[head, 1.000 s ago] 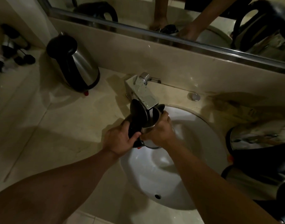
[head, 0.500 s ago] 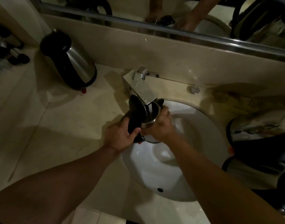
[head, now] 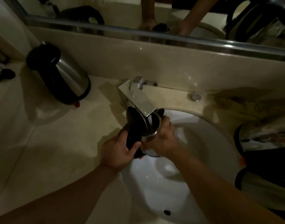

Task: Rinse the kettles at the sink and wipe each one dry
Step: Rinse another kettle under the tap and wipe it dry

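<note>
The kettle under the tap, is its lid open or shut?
Open. The kettle's black lid stands up beside the faucet, and the dark mouth shows under the spout.

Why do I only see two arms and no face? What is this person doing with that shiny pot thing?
The camera sits on the person's head and looks down, so you see what they see: their own two arms reaching out. There is only this one view.

They stand at a white sink set in a pale counter. Both hands hold a small kettle up under the tap, with its black lid flipped open. The left hand holds the black handle side, and the right hand wraps round the shiny metal body. It is too dark to tell if water is running.

Another kettle stands on the counter at the left, and more lie at the right edge. Along the top is a mirror, where you can see the same arms again.
</note>
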{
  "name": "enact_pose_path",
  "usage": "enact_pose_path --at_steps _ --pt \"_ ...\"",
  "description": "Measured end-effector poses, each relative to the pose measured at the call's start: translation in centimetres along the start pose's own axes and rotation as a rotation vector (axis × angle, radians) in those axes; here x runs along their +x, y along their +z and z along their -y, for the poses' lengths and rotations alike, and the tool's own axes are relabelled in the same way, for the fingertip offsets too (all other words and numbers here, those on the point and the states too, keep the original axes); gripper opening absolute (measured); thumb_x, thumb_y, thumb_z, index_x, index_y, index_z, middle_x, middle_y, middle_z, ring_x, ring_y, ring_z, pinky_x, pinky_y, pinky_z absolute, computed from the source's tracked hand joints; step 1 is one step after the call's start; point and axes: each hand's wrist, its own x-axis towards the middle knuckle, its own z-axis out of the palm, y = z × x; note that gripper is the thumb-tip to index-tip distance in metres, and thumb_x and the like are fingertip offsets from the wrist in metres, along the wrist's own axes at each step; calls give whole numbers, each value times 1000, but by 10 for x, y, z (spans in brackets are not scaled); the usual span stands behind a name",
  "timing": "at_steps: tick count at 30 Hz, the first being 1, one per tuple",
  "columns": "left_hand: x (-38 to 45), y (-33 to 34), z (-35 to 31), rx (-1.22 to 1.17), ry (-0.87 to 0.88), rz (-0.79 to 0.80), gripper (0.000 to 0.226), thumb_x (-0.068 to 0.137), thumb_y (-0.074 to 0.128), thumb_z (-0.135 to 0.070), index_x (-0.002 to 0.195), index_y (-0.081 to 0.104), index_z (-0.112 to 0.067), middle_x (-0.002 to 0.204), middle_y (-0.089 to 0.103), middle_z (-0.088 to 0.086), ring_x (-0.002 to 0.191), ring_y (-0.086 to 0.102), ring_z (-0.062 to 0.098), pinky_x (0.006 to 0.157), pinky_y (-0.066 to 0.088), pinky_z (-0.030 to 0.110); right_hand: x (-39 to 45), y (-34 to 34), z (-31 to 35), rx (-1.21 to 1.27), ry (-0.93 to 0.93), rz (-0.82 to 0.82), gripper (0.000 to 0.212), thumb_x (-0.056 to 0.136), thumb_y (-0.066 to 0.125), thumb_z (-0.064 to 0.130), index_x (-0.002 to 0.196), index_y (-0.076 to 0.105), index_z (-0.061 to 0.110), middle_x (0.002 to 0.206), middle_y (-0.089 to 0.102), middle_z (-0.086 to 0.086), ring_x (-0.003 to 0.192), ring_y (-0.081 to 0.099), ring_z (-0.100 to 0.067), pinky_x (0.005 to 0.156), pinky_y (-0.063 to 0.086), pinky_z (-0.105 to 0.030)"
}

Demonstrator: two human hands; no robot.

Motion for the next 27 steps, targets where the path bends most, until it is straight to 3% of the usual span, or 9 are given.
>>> enact_pose_path --at_steps 3,7,10,13,15,20,27 --pt "1 0 0 -13 -22 20 61 81 49 -69 118 59 -22 76 72 8 68 69 37 57 53 35 1 3 1 14 24 -4 120 43 99 37 138 28 21 138 42 -6 132 46 -30 107 48 -46" --pt "-1 2 0 -12 -36 28 60 80 50 -69 117 59 -23 78 72 10 71 68 39 58 53 36 1 5 1 59 33 -23 123 21 84 56 127 29 25 133 46 -5 127 52 -29 103 52 -47" --pt "0 2 0 -15 -54 29 59 80 49 -69 113 60 -21 78 72 12 72 68 40 58 53 37 0 3 2 70 51 -10 123 21 85 52 128 31 23 135 44 -5 129 49 -30 104 51 -48" --pt "-1 2 -1 -48 -70 56 65 79 47 -71 122 57 -23 86 73 12 79 69 40 65 56 39 -2 2 4 70 51 -12 123 22 85 54 127 30 23 133 44 -4 127 49 -30 102 52 -47" --pt "-1 0 -2 -57 -70 55 68 79 47 -71 128 55 -24 87 74 13 80 69 40 66 56 40 -2 2 5 67 58 -1 119 29 93 45 127 29 25 134 42 -4 129 48 -30 103 52 -49" --pt "0 -7 -10 -46 -61 70 61 85 67 -54 136 54 -23 90 74 12 82 69 40 67 49 34 0 1 1 39 35 0 117 41 100 32 133 29 20 135 39 -7 131 44 -32 106 49 -48" --pt "0 -9 -11 -2 -47 72 55 85 67 -54 125 58 -18 85 73 12 77 69 40 64 49 35 -1 -1 0 39 14 8 117 44 100 31 136 28 20 136 39 -6 132 43 -32 106 48 -49"
